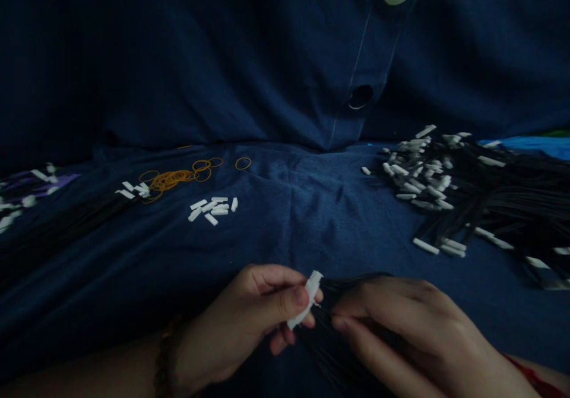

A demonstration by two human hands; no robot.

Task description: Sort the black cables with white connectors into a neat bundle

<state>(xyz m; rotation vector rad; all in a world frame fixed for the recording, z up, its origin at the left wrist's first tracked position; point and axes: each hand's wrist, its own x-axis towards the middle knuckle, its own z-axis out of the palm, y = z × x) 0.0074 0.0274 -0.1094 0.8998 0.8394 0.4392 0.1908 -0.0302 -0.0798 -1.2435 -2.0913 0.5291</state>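
Between thumb and fingers, my left hand grips a white plastic connector housing, tilted, with a ridged upper end. Thin black wires trail from the housing's area downward and to the right. My right hand is closed in a pinch on a thin black wire, just right of the housing. A tiny shiny tip shows at the housing's right side; whether it sits inside cannot be made out. The undersides of the fingers are hidden.
Loose white connector housings lie ahead, left of centre, with orange rubber bands behind them. Black wire bundles with white ends lie at left and right. Dark blue cloth covers the surface and rises behind.
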